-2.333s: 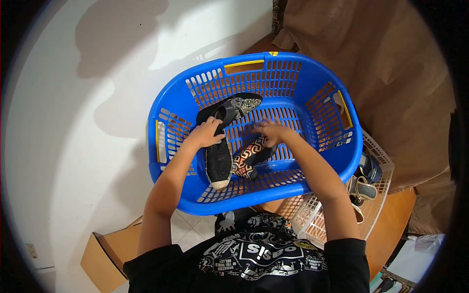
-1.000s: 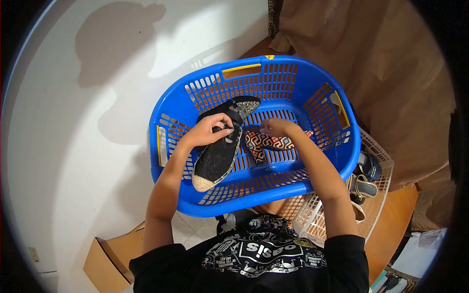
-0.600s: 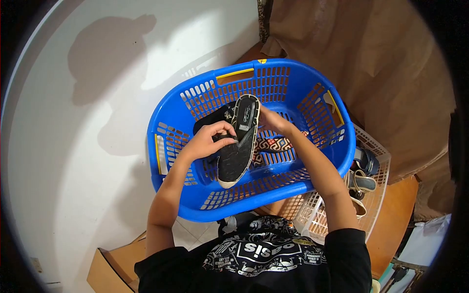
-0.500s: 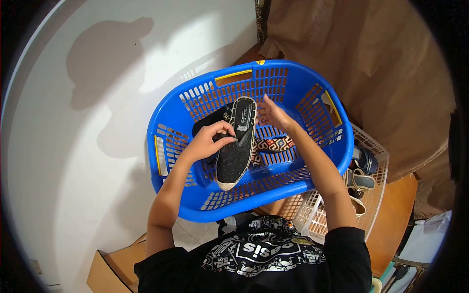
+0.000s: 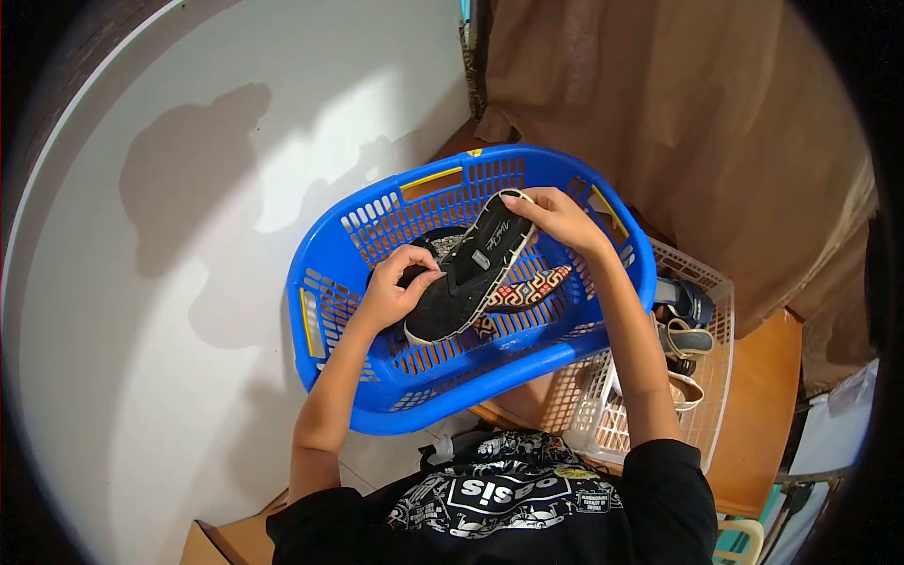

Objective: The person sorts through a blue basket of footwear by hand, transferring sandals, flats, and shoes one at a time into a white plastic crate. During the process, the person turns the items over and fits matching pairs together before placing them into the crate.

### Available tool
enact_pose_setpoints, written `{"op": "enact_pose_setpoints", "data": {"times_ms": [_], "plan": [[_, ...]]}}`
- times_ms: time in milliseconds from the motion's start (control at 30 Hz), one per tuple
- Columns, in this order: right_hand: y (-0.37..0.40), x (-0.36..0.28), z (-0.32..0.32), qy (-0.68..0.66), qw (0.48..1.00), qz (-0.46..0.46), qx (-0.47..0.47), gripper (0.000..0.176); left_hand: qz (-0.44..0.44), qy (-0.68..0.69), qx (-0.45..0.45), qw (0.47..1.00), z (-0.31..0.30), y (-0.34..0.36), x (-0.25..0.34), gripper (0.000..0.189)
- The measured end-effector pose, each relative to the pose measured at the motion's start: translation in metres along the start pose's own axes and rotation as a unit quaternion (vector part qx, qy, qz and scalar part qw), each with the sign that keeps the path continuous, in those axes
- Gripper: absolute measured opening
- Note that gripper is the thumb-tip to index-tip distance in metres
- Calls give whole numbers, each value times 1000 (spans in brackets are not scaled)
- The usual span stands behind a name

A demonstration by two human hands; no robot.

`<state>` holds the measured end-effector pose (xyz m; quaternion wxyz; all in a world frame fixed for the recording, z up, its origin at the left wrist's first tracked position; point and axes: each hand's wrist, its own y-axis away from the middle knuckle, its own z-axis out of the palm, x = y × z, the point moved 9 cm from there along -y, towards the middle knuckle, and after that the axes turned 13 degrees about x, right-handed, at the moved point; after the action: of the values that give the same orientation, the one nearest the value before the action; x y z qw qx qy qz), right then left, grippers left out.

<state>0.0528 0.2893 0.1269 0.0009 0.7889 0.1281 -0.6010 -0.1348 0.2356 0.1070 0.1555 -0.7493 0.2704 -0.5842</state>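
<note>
A black slip-on shoe (image 5: 450,306) with a pale stitched edge is held tilted above the blue basket, its insole facing up and its toe toward my lower left. My right hand (image 5: 562,224) grips the heel end, thumb on the insole. At the edge of the upper, the thumb and fingers of my left hand (image 5: 394,290) are pinched together. Under it in the blue laundry basket (image 5: 452,403) lie a patterned shoe (image 5: 537,288) in red, black and cream and another dark shoe (image 5: 435,237), partly hidden.
To the right, a white plastic basket (image 5: 720,377) holds several shoes and sandals on a wooden surface (image 5: 765,395). A brown curtain (image 5: 678,122) hangs behind. On the left stands a white wall (image 5: 85,330), with a cardboard box (image 5: 212,541) at the lower left.
My right hand, open beside the shoe before, has closed on its heel end. The shoe has turned, its heel swinging to the right. The view has shifted slightly.
</note>
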Motion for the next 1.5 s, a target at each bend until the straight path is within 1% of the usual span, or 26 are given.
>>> {"op": "enact_pose_setpoints", "data": {"times_ms": [67, 133, 200, 267, 333, 367, 400, 467, 500, 533, 600, 633, 733, 767, 800, 1000, 1067, 1133, 1200, 1233, 1267, 1333, 1367, 1400, 1467, 1500], "plan": [[25, -19, -15, 18, 999, -4, 40, 40, 29, 23, 2, 999, 5, -3, 11, 21], [50, -30, -44, 20, 990, -30, 139, 38, 57, 46, 0, 997, 14, -7, 34, 24], [78, -27, -75, -39, 971, -57, 230, 34, 73, 116, 46, 989, 17, -8, 62, 31], [116, -28, -105, -120, 948, -28, 293, 30, 60, 117, 24, 991, 26, -4, 75, 38], [162, -20, -140, -137, 911, -15, 388, 27, 165, -75, -34, 983, 48, 4, 111, 44], [184, -23, -148, -160, 909, 6, 386, 26, 138, -62, -62, 987, 59, 10, 115, 48], [206, -17, -162, -194, 883, 10, 426, 25, 191, -115, -81, 971, 71, 16, 122, 50], [251, -2, -184, -206, 863, 8, 461, 26, 171, -143, -123, 967, 100, 25, 140, 55], [280, 16, -198, -212, 829, 21, 518, 28, 161, -119, -151, 968, 116, 31, 145, 57], [305, 19, -206, -206, 822, 25, 530, 28, 151, -96, -178, 967, 132, 38, 150, 60], [344, 23, -207, -178, 842, 42, 508, 29, 155, -73, -214, 962, 166, 55, 160, 65], [368, 30, -212, -167, 815, 44, 553, 30, 149, -57, -236, 958, 183, 64, 164, 67], [420, 47, -216, -159, 783, 74, 597, 32, 136, -31, -296, 945, 234, 91, 159, 74], [439, 64, -218, -154, 802, 100, 569, 32, 127, -33, -313, 941, 250, 100, 154, 75], [453, 70, -218, -148, 781, 114, 597, 32, 117, -36, -329, 936, 265, 109, 148, 77], [505, 100, -216, -114, 781, 153, 595, 35, 101, -33, -345, 933, 332, 140, 125, 82], [505, 108, -210, -105, 802, 210, 549, 36, 103, -59, -362, 925, 345, 146, 120, 85], [510, 121, -212, -90, 815, 222, 527, 38, 104, -87, -380, 915, 354, 153, 114, 88], [512, 136, -209, -34, 838, 273, 471, 40, 99, -132, -444, 881, 366, 167, 106, 94], [514, 137, -208, 11, 839, 310, 447, 41, 118, -145, -442, 877, 371, 170, 103, 96], [513, 140, -206, 11, 839, 310, 448, 41, 119, -145, -443, 877, 376, 174, 97, 96], [510, 132, -211, 104, 831, 244, 489, 40, 126, -158, -440, 875, 384, 176, 89, 96], [506, 135, -209, 146, 845, 272, 438, 40, 139, -187, -448, 863, 388, 180, 85, 95], [505, 138, -209, 142, 845, 272, 438, 40, 139, -189, -451, 861, 391, 180, 84, 95], [496, 133, -206, 304, 834, 251, 386, 39, 117, -220, -501, 829, 398, 189, 74, 93], [495, 136, -206, 301, 834, 253, 387, 39, 117, -220, -504, 827, 402, 190, 74, 93]]}}
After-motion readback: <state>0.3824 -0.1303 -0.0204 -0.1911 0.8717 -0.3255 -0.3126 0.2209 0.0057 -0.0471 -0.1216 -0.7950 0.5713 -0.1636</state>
